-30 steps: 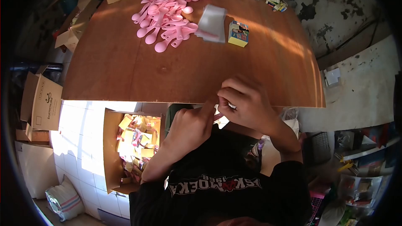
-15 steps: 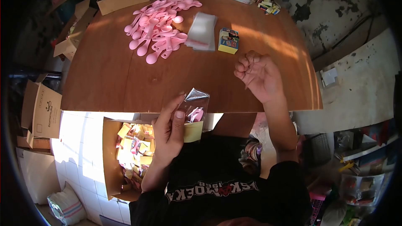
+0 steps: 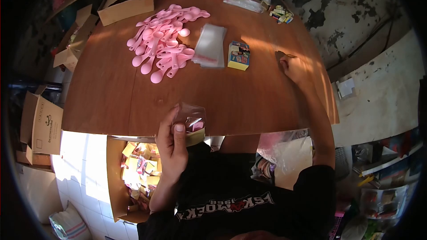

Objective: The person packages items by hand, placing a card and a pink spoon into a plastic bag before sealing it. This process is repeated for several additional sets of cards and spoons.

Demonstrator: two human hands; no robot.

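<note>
My left hand (image 3: 172, 144) grips a small clear plastic bag (image 3: 192, 114) near the table's front edge, thumb on the near side. Inside the bag show a pink piece and a yellow card (image 3: 195, 138). My right hand (image 3: 296, 69) is at the table's right side, low over the wood, its fingers curled in; whatever they may hold is hidden. To its left stands a small blue and yellow box (image 3: 239, 55). Beside that lie flat clear bags (image 3: 210, 46) and a heap of pink measuring spoons (image 3: 162, 40).
Small yellow packs (image 3: 281, 14) lie near the wooden table's (image 3: 147, 102) back right edge. A cardboard box (image 3: 126, 6) stands at the back left. Below the front edge, another box (image 3: 114, 186) holds many filled packets. A peeling wall (image 3: 356, 13) rises at right.
My right hand has moved right and away from me, turning from palm up to a curled hand near the tabletop. My left hand, with the bag, appears slightly lower and further left.
</note>
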